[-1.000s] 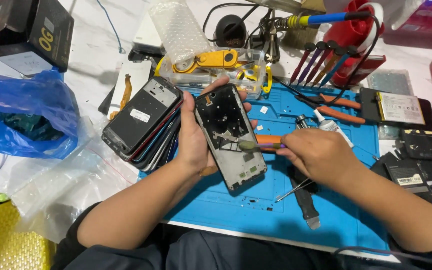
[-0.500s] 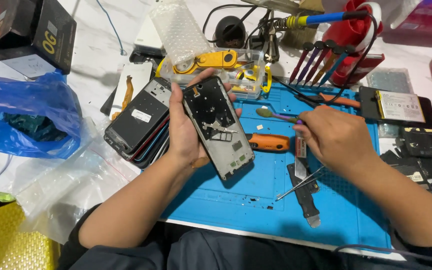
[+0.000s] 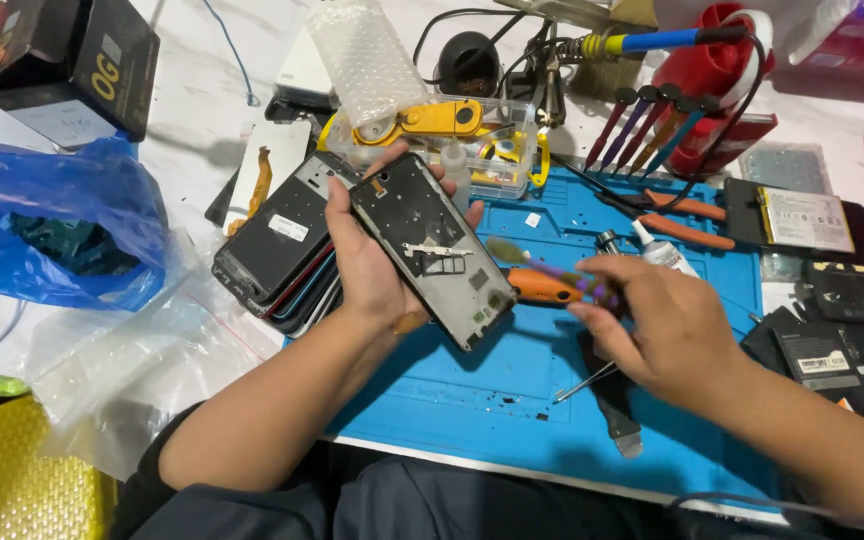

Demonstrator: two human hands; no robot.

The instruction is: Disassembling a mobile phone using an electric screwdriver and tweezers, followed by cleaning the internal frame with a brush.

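My left hand (image 3: 367, 265) grips an opened black phone frame (image 3: 432, 245), tilted, with its bare inner side facing up, above a blue work mat (image 3: 512, 400). My right hand (image 3: 657, 325) holds a small brush with a purple handle (image 3: 537, 265); its bristle end points at the frame's right edge, a little apart from it. An orange-handled tool (image 3: 542, 290) lies on the mat just under the brush.
A stack of phone frames (image 3: 277, 245) lies left of my left hand. A blue plastic bag (image 3: 52, 225) and a black box (image 3: 72, 65) sit far left. Screwdrivers (image 3: 647, 125), a soldering iron (image 3: 642, 42), batteries (image 3: 802, 220) and parts lie at the back and right.
My left hand has lifted and turned the phone frame up and to the left. My right hand pulled back to the right with the brush, off the frame.
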